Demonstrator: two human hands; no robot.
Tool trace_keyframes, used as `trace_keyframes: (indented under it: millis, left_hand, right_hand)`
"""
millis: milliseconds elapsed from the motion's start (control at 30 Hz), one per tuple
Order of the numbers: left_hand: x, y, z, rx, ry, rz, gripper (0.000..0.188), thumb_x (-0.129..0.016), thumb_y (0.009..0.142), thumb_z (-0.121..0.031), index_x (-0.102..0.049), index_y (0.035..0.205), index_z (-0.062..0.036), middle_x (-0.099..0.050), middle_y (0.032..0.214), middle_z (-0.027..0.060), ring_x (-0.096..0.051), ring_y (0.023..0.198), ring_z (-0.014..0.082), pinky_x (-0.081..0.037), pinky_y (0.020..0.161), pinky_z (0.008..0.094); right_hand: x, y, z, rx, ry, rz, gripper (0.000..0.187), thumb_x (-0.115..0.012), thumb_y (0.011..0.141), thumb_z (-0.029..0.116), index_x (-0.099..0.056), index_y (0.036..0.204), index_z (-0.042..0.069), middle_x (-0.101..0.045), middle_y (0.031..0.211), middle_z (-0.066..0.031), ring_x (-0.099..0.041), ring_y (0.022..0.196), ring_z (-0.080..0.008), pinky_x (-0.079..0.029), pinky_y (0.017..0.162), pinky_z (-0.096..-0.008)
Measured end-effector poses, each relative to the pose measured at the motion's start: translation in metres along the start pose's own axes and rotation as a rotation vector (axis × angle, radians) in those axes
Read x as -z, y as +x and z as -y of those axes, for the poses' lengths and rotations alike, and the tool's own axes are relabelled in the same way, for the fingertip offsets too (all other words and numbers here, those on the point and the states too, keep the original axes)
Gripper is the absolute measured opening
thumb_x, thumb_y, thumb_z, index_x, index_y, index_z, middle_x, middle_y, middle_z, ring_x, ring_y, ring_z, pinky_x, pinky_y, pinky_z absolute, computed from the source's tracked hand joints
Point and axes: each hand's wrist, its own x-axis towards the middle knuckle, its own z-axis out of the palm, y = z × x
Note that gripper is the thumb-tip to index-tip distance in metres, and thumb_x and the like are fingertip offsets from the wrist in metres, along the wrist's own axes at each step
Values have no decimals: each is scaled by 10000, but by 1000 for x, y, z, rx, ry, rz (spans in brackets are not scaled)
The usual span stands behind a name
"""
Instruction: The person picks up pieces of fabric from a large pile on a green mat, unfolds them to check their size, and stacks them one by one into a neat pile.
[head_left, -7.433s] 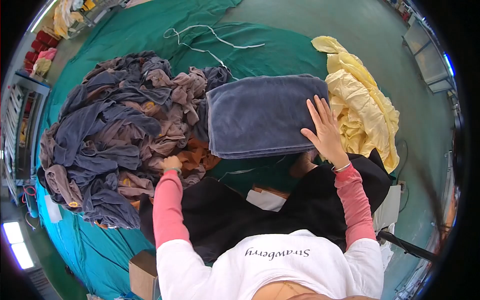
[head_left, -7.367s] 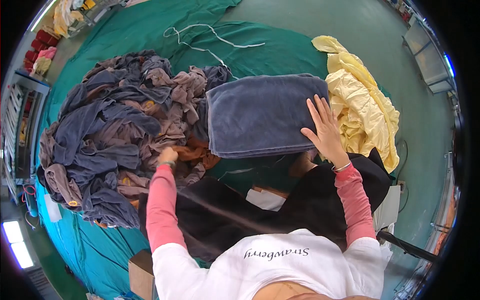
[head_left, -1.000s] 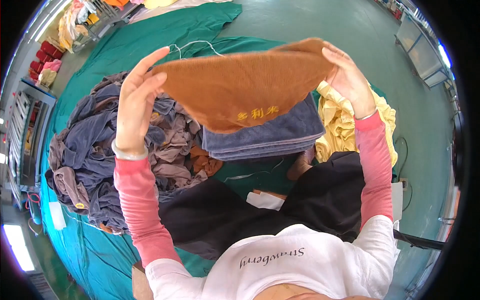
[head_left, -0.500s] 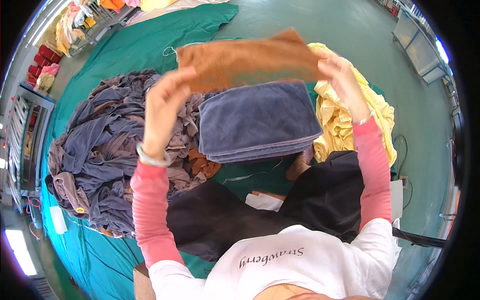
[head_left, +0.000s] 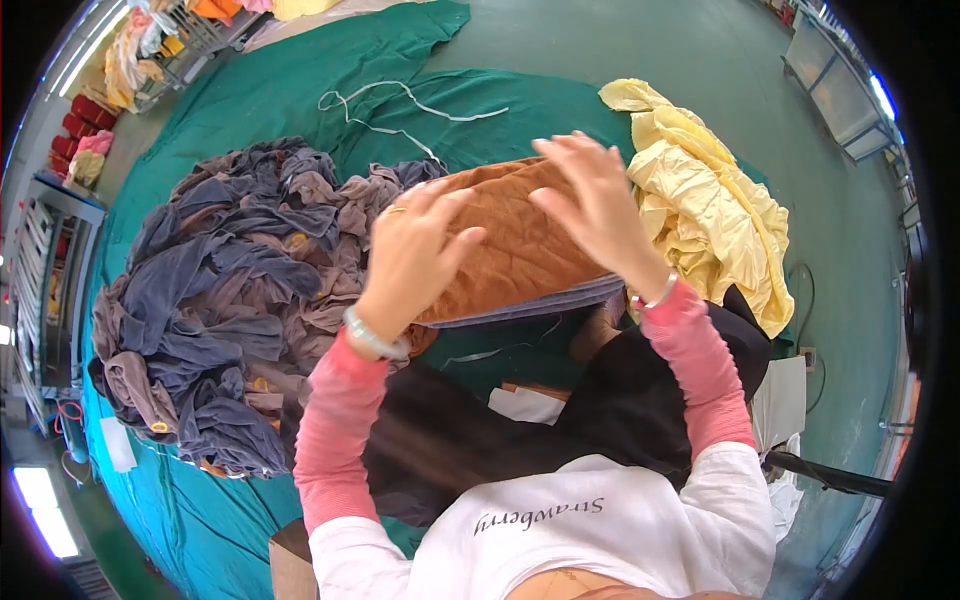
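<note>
From where I watch, I see a rust-brown, soft-looking rectangular cloth (head_left: pixel 515 235) lying spread over the top of a neat stack of slate-blue folded plush towels (head_left: pixel 530 308), its two ends partly hidden from me. I make out shallow wrinkles across its middle and a long crease running near its far edge, so the surface is not quite smooth, and that far edge slopes upward toward the right. Below its near edge, I can see only a narrow band of the stack's layered, rounded folds.
</note>
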Motion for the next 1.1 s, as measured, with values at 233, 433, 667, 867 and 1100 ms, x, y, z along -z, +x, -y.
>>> trace_keyframes:
  millis: [233,433,667,867,1100]
  left_hand:
    - [-79,-25,40,203,246,119,698,-465,812,-591,-364,1356,-165,-314,1411,136,-321,1280,313,-272,961,576]
    - [-90,-44,128,470,-435,62,673,-471,867,-484,-393,1283,39,-426,1292,254,-405,1210,353,-308,1008,354]
    - [-146,-197,254,963,-64,331,514,-636,765,-362,-534,1075,36,-576,1059,259,-550,1009,375,-427,850,429]
    - [-218,-299,229,1352,-10,1020,484,-744,642,-393,-651,952,-33,-614,1069,177,-613,947,309,-492,754,395]
    - [-220,-288,236,1131,80,805,359,-614,744,-331,-654,1009,-93,-634,1002,162,-605,949,307,-474,802,377]
  right_hand:
    - [-60,-65,-55,-295,-291,261,698,-448,828,585,-261,1404,238,-184,1467,-92,-139,1342,-368,-168,935,-708]
    - [-54,-72,-52,-293,-275,262,691,-446,834,578,-249,1406,244,-201,1459,-97,-150,1335,-380,-176,954,-688]
    - [-61,-59,-45,-295,-296,271,677,-443,838,570,-262,1399,238,-225,1449,-97,-162,1336,-365,-190,969,-667]
    - [-60,-59,-51,-290,-328,250,671,-455,837,562,-277,1393,231,-256,1437,-95,-193,1327,-359,-215,968,-654]
    - [-60,-55,-51,-287,-326,242,662,-465,837,555,-291,1387,229,-281,1424,-97,-210,1320,-354,-234,971,-638]
